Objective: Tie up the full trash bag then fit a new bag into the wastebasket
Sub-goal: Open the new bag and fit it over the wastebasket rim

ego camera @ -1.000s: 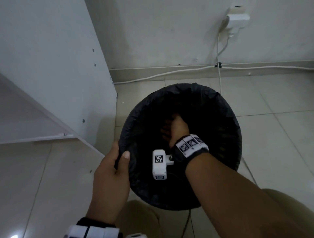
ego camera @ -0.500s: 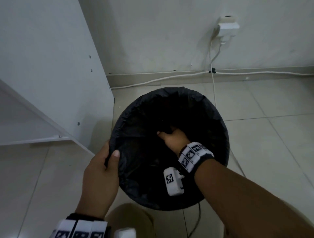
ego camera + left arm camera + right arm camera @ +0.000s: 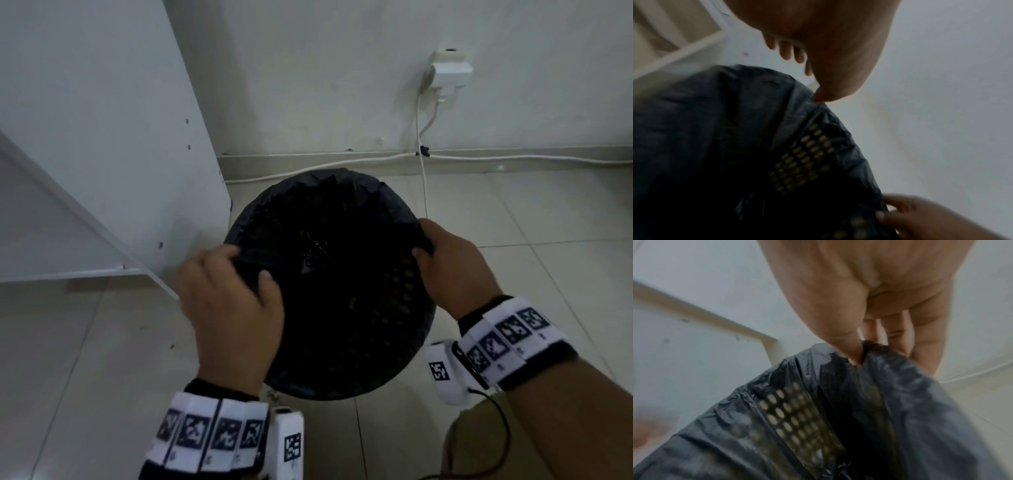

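Note:
A round black mesh wastebasket (image 3: 342,370) stands on the tiled floor, lined with a black trash bag (image 3: 318,205). My left hand (image 3: 246,267) grips the bag's edge at the left rim, thumb inside and fingers outside. At the right rim my right hand (image 3: 423,240) pinches the bag's edge. In the left wrist view the thumb (image 3: 820,95) touches the bag (image 3: 715,129), and mesh holes (image 3: 807,154) show through the plastic. The right wrist view shows the thumb (image 3: 853,353) pressed into a fold of the bag (image 3: 920,402). The bag's bottom is too dark to make out.
A white cabinet panel (image 3: 102,137) stands close on the basket's left. A wall socket with a plug (image 3: 448,72) sits behind it, and white cables (image 3: 308,173) run along the baseboard. A black wire (image 3: 496,421) hangs from my right wrist.
My right hand has come up out of the bag and taken hold of its edge at the right rim. The left hand has shifted farther along the left rim.

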### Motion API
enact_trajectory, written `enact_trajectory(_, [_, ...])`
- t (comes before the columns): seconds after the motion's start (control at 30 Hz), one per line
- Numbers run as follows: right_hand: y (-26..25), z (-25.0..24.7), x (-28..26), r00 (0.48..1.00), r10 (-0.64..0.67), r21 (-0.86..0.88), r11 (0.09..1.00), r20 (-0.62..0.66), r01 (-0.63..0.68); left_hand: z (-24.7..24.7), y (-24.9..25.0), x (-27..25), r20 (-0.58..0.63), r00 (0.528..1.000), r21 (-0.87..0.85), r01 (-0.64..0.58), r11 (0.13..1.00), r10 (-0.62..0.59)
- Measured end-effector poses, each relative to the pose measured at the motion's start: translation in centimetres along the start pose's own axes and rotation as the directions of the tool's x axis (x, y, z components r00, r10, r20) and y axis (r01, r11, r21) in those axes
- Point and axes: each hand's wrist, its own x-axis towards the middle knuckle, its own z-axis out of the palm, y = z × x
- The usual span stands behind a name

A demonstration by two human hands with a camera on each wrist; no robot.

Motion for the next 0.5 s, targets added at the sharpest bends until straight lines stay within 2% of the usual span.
enact_trajectory(0.03, [-0.2,-0.1,-0.2,1.000,-0.008,0.011,1.000,-0.008,0.008,0.4,1.3,0.1,0.074,0.996,-0.096,-0.049,0.994,0.056])
enact_trajectory(0.07, [-0.2,-0.1,-0.5,1.000,-0.014,0.015,1.000,-0.012,0.015,1.1,2.5,0.5,0.219,0.972,-0.148,-0.058,0.987,0.090])
enact_trajectory(0.1, [-0.2,0.0,-0.7,1.000,-0.022,0.021,1.000,-0.014,0.022,2.1,3.2,1.0,0.412,0.907,-0.117,-0.038,0.992,0.084])
enact_trajectory(0.13, [-0.2,0.0,-0.8,1.000,-0.024,0.024,0.999,-0.015,0.024,3.4,3.5,1.7,0.583,0.812,-0.033,-0.023,0.999,0.037])
enact_trajectory(0.17, [-0.2,0.1,-0.9,0.999,-0.033,0.029,0.999,-0.018,0.033,4.8,3.5,2.4,0.710,0.703,0.072,-0.014,0.997,-0.042])
enact_trajectory(0.2, [-0.2,0.0,-1.0,0.999,-0.042,0.038,0.998,-0.023,0.043,6.3,3.2,3.0,0.778,0.617,0.162,-0.016,0.987,-0.118])
enact_trajectory(0.23, [-0.2,0.0,-1.1,0.998,-0.050,0.051,0.997,-0.027,0.051,7.8,2.8,3.4,0.806,0.567,0.235,-0.043,0.971,-0.170])
enact_trajectory(0.3, [-0.1,0.0,-1.2,0.998,-0.052,0.072,0.996,-0.028,0.054,10.7,1.5,3.8,0.812,0.536,0.342,-0.118,0.932,-0.230])
enact_trajectory(0.33, [0.0,0.1,-1.3,0.998,-0.059,0.082,0.995,-0.032,0.062,12.1,0.4,3.9,0.809,0.528,0.371,-0.119,0.921,-0.258])
enact_trajectory(0.37, [0.1,0.2,-1.3,0.997,-0.067,0.090,0.993,-0.038,0.070,13.4,-0.3,4.0,0.811,0.499,0.407,-0.108,0.907,-0.304])
enact_trajectory(0.43, [0.3,0.2,-1.4,0.996,-0.079,0.098,0.992,-0.040,0.082,15.8,-2.0,3.8,0.829,0.399,0.471,-0.119,0.874,-0.392])
enact_trajectory(0.47, [0.4,0.2,-1.4,0.996,-0.085,0.104,0.991,-0.037,0.088,16.9,-2.7,3.5,0.827,0.372,0.500,-0.143,0.854,-0.422])
enact_trajectory(0.5, [0.5,0.1,-1.5,0.996,-0.088,0.111,0.990,-0.033,0.091,17.6,-3.2,3.2,0.803,0.388,0.552,-0.196,0.810,-0.453])
